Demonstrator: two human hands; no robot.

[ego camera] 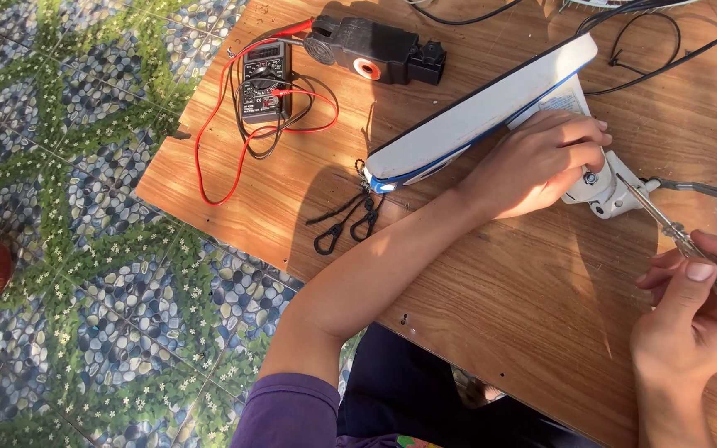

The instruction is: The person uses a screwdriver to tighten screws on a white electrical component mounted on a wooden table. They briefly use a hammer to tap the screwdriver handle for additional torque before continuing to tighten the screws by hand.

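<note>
Left hand (541, 166) curled over a white device (491, 108), steadying it near the bench's (491, 282) far right corner. Right hand (690, 323) closed around a screwdriver (674, 228), tip beside a screw (591, 177). Multimeter (265, 79) at the far left corner.

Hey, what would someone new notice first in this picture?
Probably the long white-and-blue device lying slantwise on the wooden table, steadied by the left hand. At the right edge the right hand holds a screwdriver aimed at it. Top left sits a multimeter with looping red leads.
</note>
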